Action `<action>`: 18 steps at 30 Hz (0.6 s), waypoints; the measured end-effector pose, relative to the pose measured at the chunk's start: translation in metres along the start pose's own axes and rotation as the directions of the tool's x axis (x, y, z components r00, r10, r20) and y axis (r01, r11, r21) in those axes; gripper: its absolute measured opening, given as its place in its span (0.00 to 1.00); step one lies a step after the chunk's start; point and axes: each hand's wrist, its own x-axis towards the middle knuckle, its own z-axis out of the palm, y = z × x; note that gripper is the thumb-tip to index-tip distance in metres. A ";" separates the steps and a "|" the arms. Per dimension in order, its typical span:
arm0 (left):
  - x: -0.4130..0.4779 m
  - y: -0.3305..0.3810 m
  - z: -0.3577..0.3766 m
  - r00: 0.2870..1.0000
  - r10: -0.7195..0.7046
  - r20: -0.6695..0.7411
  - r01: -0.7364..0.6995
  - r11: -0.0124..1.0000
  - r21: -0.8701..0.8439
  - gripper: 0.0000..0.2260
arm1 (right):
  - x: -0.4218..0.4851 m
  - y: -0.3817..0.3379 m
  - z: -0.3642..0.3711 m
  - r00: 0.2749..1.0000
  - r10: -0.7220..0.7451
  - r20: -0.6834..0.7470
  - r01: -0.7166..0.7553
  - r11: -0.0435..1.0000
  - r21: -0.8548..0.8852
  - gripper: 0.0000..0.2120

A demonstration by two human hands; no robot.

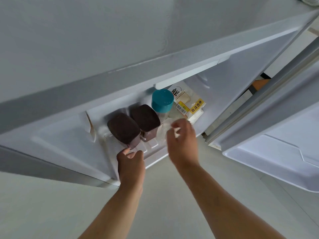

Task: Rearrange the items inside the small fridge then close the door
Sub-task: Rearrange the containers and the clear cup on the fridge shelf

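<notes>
Pale floor (51, 204) under a small fridge (60, 135), its door (276, 126) swung wide right.
Sorting looks under way; closing is left. Two dark-lidded boxes (123, 128), a bottle (162, 100) and a bread bag (189, 102) crowd the shelf's right. Left hand (131, 161) is loosely curled and empty by the nearer box; right hand (183, 140) is at the bottle, grip unclear. Free room lies left.

A person's left hand (131, 163) and right hand (183, 142), both bare, with the left forearm (120, 204) and right forearm (219, 200) uncovered to the frame's edge. The right hand's fingers are blurred.
</notes>
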 end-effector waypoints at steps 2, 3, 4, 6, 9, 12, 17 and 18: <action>-0.002 -0.004 0.002 1.000 -0.003 0.013 0.001 0.993 0.116 0.18 | 0.011 0.026 -0.009 0.949 0.313 -0.020 -0.311 0.947 0.079 0.04; -0.003 -0.003 0.005 0.998 -0.015 0.060 0.010 0.996 0.085 0.16 | 0.018 0.036 -0.012 0.911 0.413 0.005 -0.412 0.908 0.078 0.06; 0.000 -0.004 0.009 0.998 -0.017 0.062 0.013 0.997 0.072 0.11 | 0.023 0.044 -0.013 0.876 0.480 0.054 -0.482 0.873 0.073 0.11; 0.002 0.001 0.016 0.998 0.006 0.058 -0.012 0.994 0.109 0.04 | 0.031 0.050 -0.012 0.826 0.538 0.168 -0.555 0.828 0.081 0.24; 0.007 0.005 0.020 0.995 0.040 -0.092 -0.028 0.991 0.128 0.08 | 0.035 0.051 -0.007 0.811 0.538 0.229 -0.567 0.819 0.086 0.28; 0.008 0.007 0.015 0.963 -0.014 -0.271 0.030 0.998 0.058 0.17 | 0.038 0.047 -0.003 0.812 0.540 0.222 -0.569 0.816 0.099 0.24; 0.005 0.005 0.014 0.957 0.035 -0.289 -0.021 0.998 0.053 0.19 | 0.042 0.043 0.003 0.814 0.515 0.268 -0.563 0.814 0.147 0.19; 0.001 0.005 0.014 0.963 0.013 -0.268 0.003 0.998 0.060 0.20 | 0.042 0.041 0.005 0.826 0.508 0.244 -0.548 0.825 0.139 0.20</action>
